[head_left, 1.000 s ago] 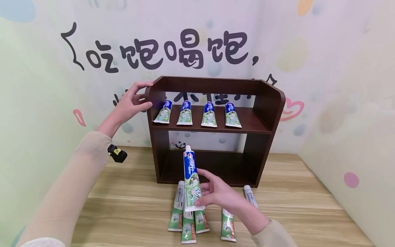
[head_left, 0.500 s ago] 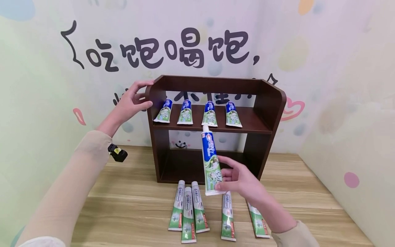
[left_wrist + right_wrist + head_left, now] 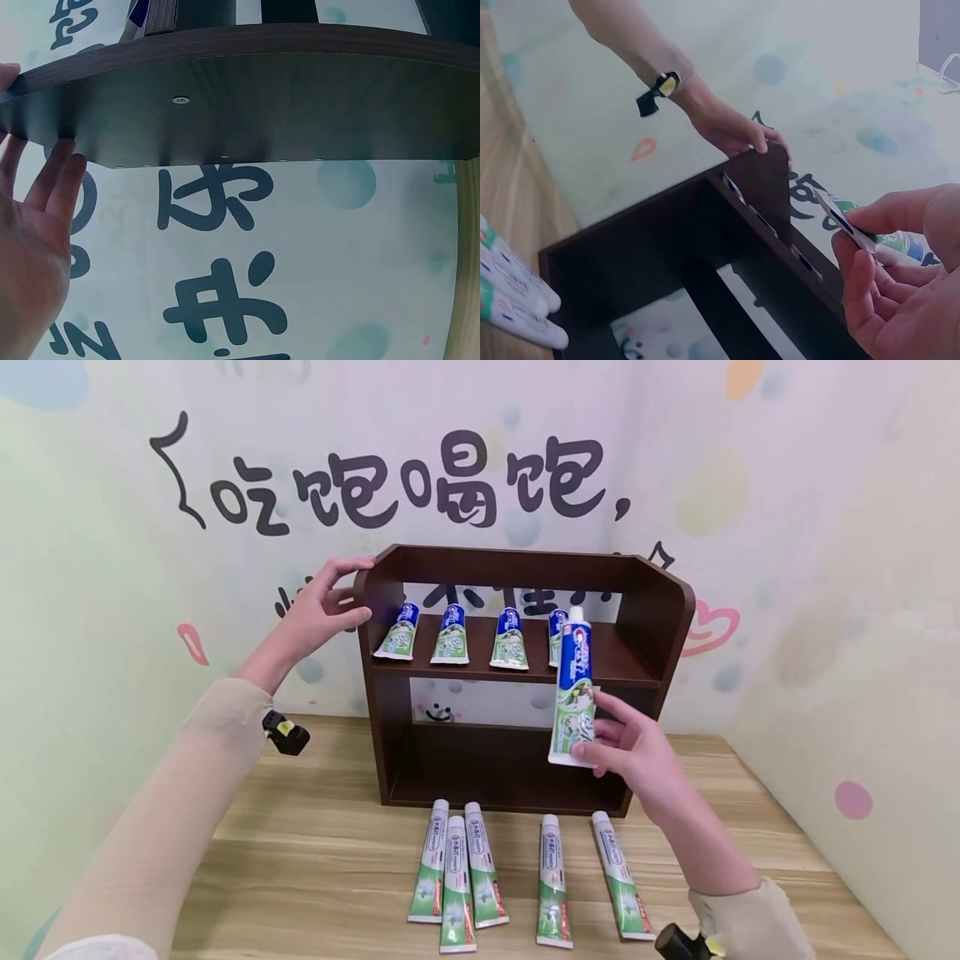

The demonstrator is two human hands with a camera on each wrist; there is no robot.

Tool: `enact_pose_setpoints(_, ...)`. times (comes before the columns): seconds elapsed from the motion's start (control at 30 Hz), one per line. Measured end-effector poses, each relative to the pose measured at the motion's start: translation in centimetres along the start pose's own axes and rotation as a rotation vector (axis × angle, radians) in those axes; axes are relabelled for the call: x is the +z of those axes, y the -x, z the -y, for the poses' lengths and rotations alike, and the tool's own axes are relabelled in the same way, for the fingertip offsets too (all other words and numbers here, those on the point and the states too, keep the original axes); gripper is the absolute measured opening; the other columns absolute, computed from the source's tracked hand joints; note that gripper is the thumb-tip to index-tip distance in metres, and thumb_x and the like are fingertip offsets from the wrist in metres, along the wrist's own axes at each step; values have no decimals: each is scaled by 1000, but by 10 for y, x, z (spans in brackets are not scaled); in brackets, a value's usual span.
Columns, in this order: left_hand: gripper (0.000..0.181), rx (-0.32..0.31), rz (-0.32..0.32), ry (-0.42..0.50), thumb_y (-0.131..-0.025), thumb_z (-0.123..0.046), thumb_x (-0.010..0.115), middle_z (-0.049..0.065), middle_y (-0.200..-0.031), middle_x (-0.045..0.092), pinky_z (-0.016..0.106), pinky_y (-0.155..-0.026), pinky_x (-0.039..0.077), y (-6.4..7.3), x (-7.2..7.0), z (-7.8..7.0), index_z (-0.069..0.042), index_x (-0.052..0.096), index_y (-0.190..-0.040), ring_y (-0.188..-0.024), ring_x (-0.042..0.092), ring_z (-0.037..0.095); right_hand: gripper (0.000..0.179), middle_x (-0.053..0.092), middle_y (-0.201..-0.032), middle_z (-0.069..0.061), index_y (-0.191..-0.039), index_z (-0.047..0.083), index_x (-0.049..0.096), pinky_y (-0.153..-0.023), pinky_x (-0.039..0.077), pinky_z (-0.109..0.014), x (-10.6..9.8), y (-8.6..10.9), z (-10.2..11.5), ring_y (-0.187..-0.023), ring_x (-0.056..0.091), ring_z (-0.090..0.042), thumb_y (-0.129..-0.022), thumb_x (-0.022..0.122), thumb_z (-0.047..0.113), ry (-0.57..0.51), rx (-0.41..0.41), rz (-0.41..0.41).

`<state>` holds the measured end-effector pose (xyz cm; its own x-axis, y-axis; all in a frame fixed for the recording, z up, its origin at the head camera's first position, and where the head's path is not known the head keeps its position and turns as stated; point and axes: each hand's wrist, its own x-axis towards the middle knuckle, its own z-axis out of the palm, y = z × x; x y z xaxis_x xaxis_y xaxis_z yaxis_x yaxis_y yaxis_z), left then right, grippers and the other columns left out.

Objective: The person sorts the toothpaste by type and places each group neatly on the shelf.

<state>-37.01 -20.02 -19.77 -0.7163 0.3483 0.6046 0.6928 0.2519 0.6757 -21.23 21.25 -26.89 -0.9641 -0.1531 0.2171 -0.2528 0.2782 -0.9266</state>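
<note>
My right hand [image 3: 637, 756] pinches a blue, green and white toothpaste tube [image 3: 573, 693] by its flat lower end, thumb on the front face. The tube stands nearly upright, white cap up, in front of a small dark brown wooden shelf [image 3: 517, 675], and overlaps the rightmost tube on the upper board. In the right wrist view the held tube [image 3: 844, 217] shows mostly edge-on. My left hand [image 3: 318, 610] grips the top corner of the shelf's left side panel; in the left wrist view its fingertips [image 3: 66, 154] touch the panel's outer face.
Matching toothpaste tubes [image 3: 452, 635] stand in a row on the upper board, leaning back. Several white and green toothpaste tubes [image 3: 456, 885] lie on the wooden table [image 3: 315, 860] before the shelf, caps toward it. A wall with black lettering [image 3: 450, 485] stands close behind.
My right hand has carried the toothpaste tube up and to the right, from over the table tubes to the right half of the upper board. My left hand stays on the shelf corner.
</note>
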Motion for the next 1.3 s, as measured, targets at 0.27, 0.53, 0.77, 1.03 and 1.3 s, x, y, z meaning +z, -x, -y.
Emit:
enact_pose_setpoints(0.27, 60, -1, -3, -9, -92, -3, 63, -1, -159, 34, 13, -89, 52, 0, 0, 0, -19, 41, -146, -131, 52, 39, 73, 61, -128, -15, -156, 16, 28, -68, 55, -22, -19, -9, 1, -89, 64, -5, -93, 66, 17, 83, 2, -110)
enact_pose_setpoints(0.53, 61, -2, -2, -9, -93, -4, 63, -2, -160, 33, 13, -90, 51, 1, 1, -1, -19, 40, -147, -133, 50, 41, 72, 62, -103, 18, -156, 13, 29, -67, 53, -19, -34, -15, -1, -87, 60, -3, -94, 66, 19, 56, 7, -180)
enact_pose_setpoints(0.77, 60, 5, -10, -8, -93, -4, 63, -2, -160, 34, 12, -91, 51, 1, 2, 1, -19, 41, -146, -133, 50, 40, 71, 63, -99, 19, -154, 13, 33, -64, 52, -16, -45, -21, -8, -83, 59, -3, -93, 67, 21, 12, 39, -232)
enact_pose_setpoints(1.03, 60, -4, -17, -31, -93, -6, 63, -3, -160, 34, 12, -92, 50, 2, 2, 0, -20, 40, -147, -133, 50, 40, 74, 68, -89, 21, -154, 5, 31, -61, 51, -15, -54, -29, -17, -76, 62, -3, -92, 69, 17, -112, 61, -241)
enact_pose_setpoints(1.3, 60, -9, -19, -32, -93, -6, 63, -4, -160, 34, 12, -91, 50, 2, 3, -1, -21, 40, -147, -134, 50, 40, 70, 68, -87, 18, -152, 5, 34, -61, 51, -14, -58, -32, -22, -73, 60, -3, -92, 69, 15, -201, 60, -246)
